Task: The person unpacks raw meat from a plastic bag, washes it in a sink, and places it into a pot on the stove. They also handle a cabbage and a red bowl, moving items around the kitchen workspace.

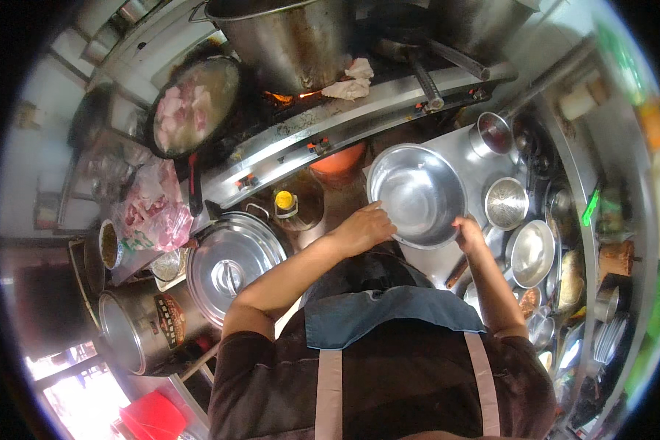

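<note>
A large, shiny metal mixing bowl (418,201) is in front of me, tipped so its inside shows. It looks empty. My right hand (469,234) grips its near right rim, with the thumb on the edge. At the near left rim, my left hand (367,228) has its fingers curled over the edge. Beyond the right hand, a metal strainer (506,203) and a shallow metal bowl (532,253) rest along the steel counter (456,148). A wooden handle (456,274) lies just below the bowl.
On the stove, a wok-like pan (195,107) holds pale meat pieces in liquid. A big stockpot (286,47) stands over a lit flame (278,99). To the left are a plastic bag of raw meat (154,206) and a lidded pot (236,267). A yellow-capped oil jug (300,203) stands below the stove edge.
</note>
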Available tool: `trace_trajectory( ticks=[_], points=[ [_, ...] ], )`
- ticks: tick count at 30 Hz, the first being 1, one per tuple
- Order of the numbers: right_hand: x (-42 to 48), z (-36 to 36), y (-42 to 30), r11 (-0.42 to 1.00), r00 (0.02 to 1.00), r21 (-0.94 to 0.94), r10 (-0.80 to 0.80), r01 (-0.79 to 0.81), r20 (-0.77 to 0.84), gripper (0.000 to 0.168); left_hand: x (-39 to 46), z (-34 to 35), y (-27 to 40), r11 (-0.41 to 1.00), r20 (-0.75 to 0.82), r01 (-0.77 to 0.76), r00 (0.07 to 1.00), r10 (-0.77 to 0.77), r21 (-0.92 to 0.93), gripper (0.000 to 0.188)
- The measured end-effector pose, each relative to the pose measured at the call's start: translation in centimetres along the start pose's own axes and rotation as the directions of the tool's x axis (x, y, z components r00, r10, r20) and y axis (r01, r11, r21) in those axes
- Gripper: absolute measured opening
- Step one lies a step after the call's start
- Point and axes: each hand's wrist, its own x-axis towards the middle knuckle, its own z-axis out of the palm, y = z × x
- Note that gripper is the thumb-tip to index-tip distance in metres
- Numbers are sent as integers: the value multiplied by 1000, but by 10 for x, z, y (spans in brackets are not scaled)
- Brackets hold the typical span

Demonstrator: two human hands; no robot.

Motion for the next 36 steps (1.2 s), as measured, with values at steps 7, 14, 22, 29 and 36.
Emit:
trace_trajectory(
  ticks=[7, 14, 22, 29, 36],
  points=[
    [37, -41, 34, 995, 979, -14, -99, 98, -177, 47, 10, 21, -38, 498, -17, 454, 727, -687, -739, 24],
    [10, 1, -5, 131, 490, -935, -870, 330, 51, 44, 62, -34, -97, -250, 192, -107, 383, -904, -962, 35],
    [36, 221, -105, -25, 333, -650, -844, 759, 421, 46, 59, -31, -123, -250, 186, -193, 300, -936, -949, 30],
    [108, 307, -139, -263, 236, -662, -791, 702, 565, 33, 23, -38, -125, -267, 202, -173, 320, -926, -948, 29],
    [125, 296, -140, -217, 184, -617, -835, 756, 518, 20, 0, -40, -128, -231, 150, -208, 344, -927, -950, 28]
  ],
)
